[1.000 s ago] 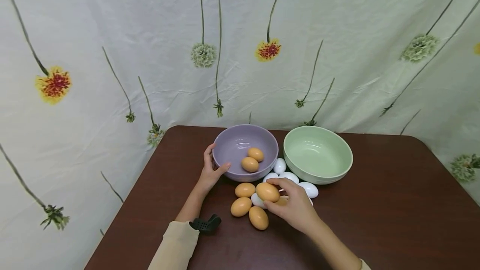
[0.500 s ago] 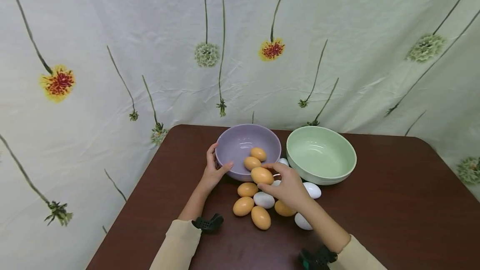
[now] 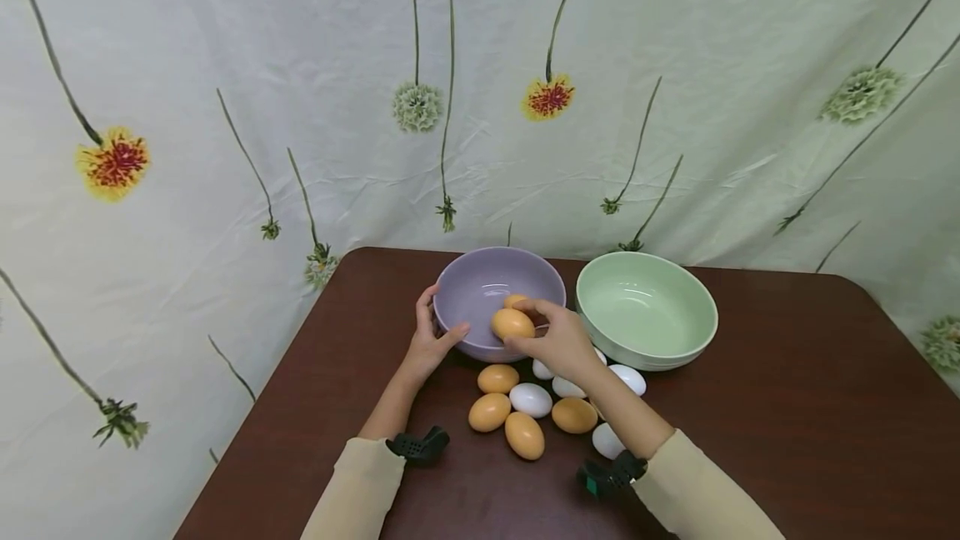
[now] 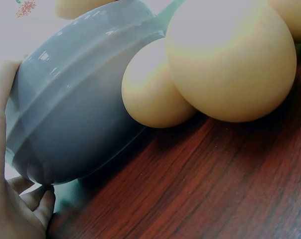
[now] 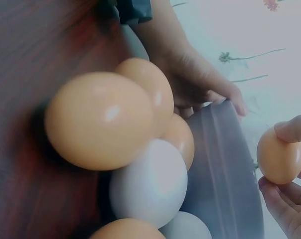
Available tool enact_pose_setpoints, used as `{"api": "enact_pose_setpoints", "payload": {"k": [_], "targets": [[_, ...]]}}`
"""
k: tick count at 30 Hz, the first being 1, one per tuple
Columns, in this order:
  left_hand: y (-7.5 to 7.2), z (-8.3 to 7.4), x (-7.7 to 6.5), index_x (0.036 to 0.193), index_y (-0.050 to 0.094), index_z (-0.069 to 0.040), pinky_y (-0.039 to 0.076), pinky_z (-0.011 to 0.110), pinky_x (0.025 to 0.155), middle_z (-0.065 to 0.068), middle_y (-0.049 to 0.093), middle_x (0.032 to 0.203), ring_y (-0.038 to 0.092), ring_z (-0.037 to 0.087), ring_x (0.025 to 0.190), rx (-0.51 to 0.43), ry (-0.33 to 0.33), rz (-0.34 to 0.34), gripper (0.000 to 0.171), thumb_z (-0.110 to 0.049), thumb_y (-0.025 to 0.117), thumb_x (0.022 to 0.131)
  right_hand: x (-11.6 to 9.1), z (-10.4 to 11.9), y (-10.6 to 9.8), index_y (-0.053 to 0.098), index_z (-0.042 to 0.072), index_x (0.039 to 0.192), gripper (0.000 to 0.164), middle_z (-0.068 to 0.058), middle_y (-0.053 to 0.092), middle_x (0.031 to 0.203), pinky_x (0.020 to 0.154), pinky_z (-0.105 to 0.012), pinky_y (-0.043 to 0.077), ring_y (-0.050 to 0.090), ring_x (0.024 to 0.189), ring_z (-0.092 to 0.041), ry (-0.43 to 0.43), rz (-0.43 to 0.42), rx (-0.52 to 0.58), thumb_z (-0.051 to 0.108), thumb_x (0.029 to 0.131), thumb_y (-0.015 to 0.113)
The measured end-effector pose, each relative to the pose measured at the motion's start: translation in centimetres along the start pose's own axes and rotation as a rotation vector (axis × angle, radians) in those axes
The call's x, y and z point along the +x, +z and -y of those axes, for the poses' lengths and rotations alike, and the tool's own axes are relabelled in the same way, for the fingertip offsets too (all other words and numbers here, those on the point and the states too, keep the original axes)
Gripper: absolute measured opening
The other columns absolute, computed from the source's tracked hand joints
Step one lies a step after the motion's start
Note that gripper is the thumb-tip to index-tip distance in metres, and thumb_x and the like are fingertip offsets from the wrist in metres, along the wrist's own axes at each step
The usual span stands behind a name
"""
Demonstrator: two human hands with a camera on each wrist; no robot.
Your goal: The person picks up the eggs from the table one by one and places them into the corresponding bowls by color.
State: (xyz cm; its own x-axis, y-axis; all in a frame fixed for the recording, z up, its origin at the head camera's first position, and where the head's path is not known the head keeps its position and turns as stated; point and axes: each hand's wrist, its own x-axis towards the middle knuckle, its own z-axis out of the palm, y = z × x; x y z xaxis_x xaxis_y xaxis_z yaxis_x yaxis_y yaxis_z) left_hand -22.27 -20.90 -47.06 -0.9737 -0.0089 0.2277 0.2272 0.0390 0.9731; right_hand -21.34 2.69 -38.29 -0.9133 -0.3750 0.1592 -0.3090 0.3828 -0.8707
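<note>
My left hand (image 3: 430,348) holds the left side of a purple bowl (image 3: 468,294), thumb over the rim and fingers along the outside. Between the thumb and fingers of my right hand (image 3: 562,346) is a brown egg (image 3: 512,324), overlapping the bowl's front right inside in the head view. The right wrist view shows the pinched brown egg (image 5: 279,157) beyond the bowl's wall. Behind it, a second brown egg (image 3: 514,301) is partly visible in the bowl; another seen there earlier is hidden. Brown eggs (image 3: 489,412) and white eggs (image 3: 530,400) lie in front of the bowl.
A green bowl (image 3: 637,307) stands to the right of the purple one, with no eggs in it. More white eggs (image 3: 627,379) lie below it, partly behind the right forearm. The dark wooden table (image 3: 787,407) ends at a flowered cloth (image 3: 337,65).
My right hand has carried the brown egg up and left from above the loose eggs to the purple bowl. My left hand keeps its grip on the bowl.
</note>
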Motion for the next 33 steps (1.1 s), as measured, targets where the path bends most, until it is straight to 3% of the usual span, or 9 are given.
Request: {"api": "enact_pose_setpoints", "payload": {"k": [7,16,22,27,33], "targets": [[0.1,-0.1,0.1,0.150,0.010,-0.014,0.026,0.052,0.108,0.024,0.021,0.152,0.028,0.038,0.137,0.016,-0.004,0.002,0.083,-0.009,0.065,0.088,2.1,-0.6,0.4,0.067,0.005,0.119,0.045,-0.007,0.068,0.107,0.077,-0.035,0.052,0.063,0.093,-0.021,-0.026,0.016,-0.102,0.020,0.079,0.081],[0.1,-0.1,0.1,0.150,0.009,-0.013,0.026,0.051,0.108,0.025,0.020,0.152,0.027,0.038,0.137,0.010,0.000,0.007,0.083,-0.008,0.065,0.089,3.8,-0.6,1.6,0.069,0.004,0.101,0.031,-0.002,0.065,0.090,0.068,-0.029,0.048,0.058,0.077,-0.015,-0.044,0.159,-0.210,0.020,0.078,0.081],[0.0,-0.1,0.0,0.150,0.010,-0.013,0.026,0.052,0.108,0.025,0.021,0.151,0.028,0.039,0.136,0.005,0.003,0.004,0.082,-0.008,0.065,0.089,4.9,-0.4,2.2,0.070,0.001,0.105,0.032,-0.005,0.067,0.096,0.067,-0.028,0.046,0.055,0.077,-0.014,-0.041,0.248,-0.359,0.018,0.080,0.079],[0.0,0.0,0.1,0.150,0.010,-0.013,0.027,0.051,0.107,0.024,0.020,0.152,0.028,0.038,0.136,0.004,0.006,0.006,0.083,-0.009,0.066,0.088,5.7,-0.4,2.6,0.070,-0.001,0.107,0.030,-0.009,0.069,0.101,0.069,-0.029,0.048,0.058,0.078,-0.016,0.013,0.312,-0.462,0.013,0.082,0.077],[-0.1,0.1,0.0,0.150,0.009,-0.014,0.027,0.052,0.107,0.023,0.019,0.153,0.027,0.038,0.137,0.013,0.010,0.007,0.084,-0.010,0.066,0.088,6.3,-0.7,3.0,0.070,0.001,0.102,0.026,-0.008,0.069,0.096,0.071,-0.030,0.050,0.060,0.079,-0.017,0.046,0.341,-0.506,0.011,0.080,0.078]]}}
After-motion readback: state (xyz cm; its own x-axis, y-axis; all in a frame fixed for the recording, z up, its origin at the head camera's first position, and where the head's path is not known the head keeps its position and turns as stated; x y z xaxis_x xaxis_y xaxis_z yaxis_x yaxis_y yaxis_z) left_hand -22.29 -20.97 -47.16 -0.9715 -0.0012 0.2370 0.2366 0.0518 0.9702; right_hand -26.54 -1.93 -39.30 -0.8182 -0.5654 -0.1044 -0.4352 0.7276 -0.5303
